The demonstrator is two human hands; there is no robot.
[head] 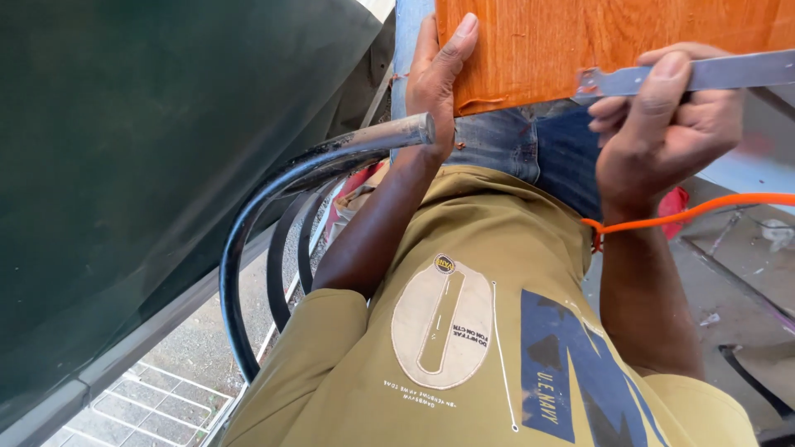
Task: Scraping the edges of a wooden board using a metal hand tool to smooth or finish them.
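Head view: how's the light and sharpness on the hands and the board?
Head view: hard sunlight on the orange wooden board and both hands; left hand and right hand sharp; glare on the flat metal strip; dark panel at the side shaded.

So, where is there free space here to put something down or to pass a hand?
Bare concrete floor lies right of the right forearm, below the orange cord, with small debris. A smaller patch of ground shows between the dark green sheet and the curved black pipes. It is crowded at the top: the left hand and right hand grip the orange wooden board and metal strip over the lap.
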